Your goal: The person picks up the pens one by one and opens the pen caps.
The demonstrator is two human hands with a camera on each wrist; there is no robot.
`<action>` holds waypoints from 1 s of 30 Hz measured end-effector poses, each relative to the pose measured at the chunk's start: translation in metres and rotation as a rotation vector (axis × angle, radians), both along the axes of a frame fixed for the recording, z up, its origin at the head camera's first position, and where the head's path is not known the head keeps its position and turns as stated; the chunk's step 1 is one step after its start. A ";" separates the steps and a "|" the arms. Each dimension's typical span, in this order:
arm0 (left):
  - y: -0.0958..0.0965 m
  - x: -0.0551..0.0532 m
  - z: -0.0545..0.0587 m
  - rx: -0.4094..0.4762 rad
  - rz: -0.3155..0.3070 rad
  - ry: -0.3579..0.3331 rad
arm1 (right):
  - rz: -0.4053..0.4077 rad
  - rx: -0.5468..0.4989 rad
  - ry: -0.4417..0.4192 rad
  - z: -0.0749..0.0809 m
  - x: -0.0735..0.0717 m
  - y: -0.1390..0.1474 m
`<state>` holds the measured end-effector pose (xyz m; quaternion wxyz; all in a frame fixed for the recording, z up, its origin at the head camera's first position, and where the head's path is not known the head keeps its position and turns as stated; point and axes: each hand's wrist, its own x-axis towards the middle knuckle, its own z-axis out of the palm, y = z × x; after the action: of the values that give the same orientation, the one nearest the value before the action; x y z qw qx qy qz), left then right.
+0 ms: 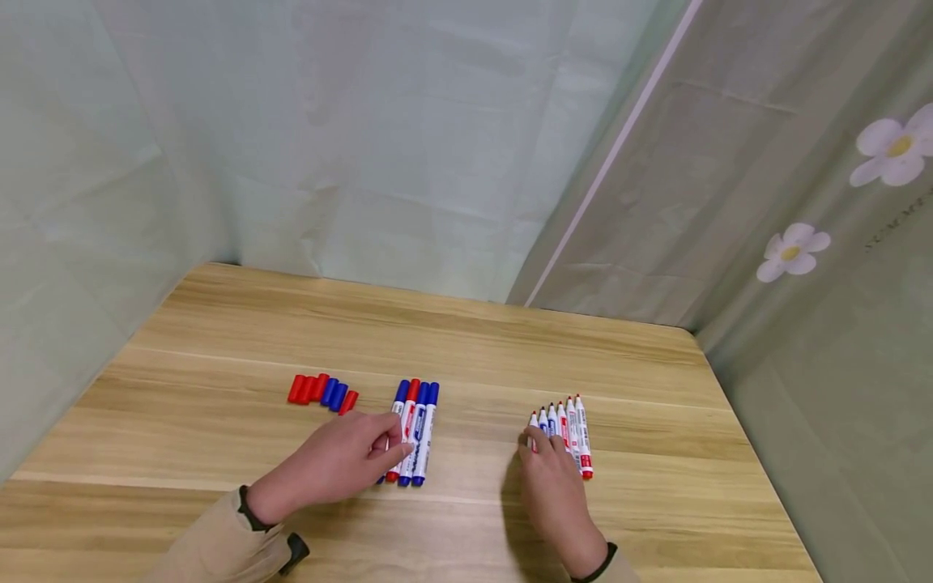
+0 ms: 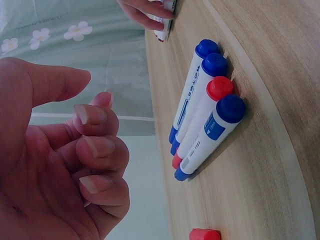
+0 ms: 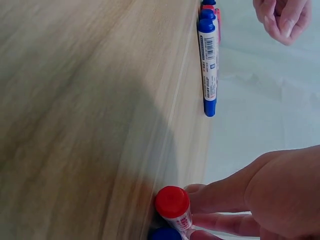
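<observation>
Red and blue marker caps (image 1: 320, 387) lie in a row on the tabletop (image 1: 466, 526), apparently grouped to keep loose caps together. Next, the left hand (image 1: 338, 457), its fingers loosely bent, thumb and forefinger parted, holds nothing near four capped markers (image 1: 419, 437) laid side by side, seemingly for neatness. Farther right, the right hand (image 1: 551, 482) pinches the leftmost red marker (image 3: 172, 202) of six uncapped markers (image 1: 573, 433), probably to keep their row aligned.

I see soft, even light on table (image 1: 452, 340); shadow beside right hand (image 1: 555, 494); wrist views dimmer, right one broadly shadowed.
</observation>
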<state>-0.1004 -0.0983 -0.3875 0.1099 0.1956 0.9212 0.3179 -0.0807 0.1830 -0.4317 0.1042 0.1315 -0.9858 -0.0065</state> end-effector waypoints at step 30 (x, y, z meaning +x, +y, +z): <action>-0.006 0.001 -0.001 0.009 -0.002 -0.024 | 0.067 -0.241 0.008 0.004 0.007 -0.012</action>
<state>-0.0996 -0.1040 -0.3889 0.1202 0.1933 0.9182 0.3243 -0.0735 0.1709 -0.4280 0.1231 0.1510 -0.9741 0.1151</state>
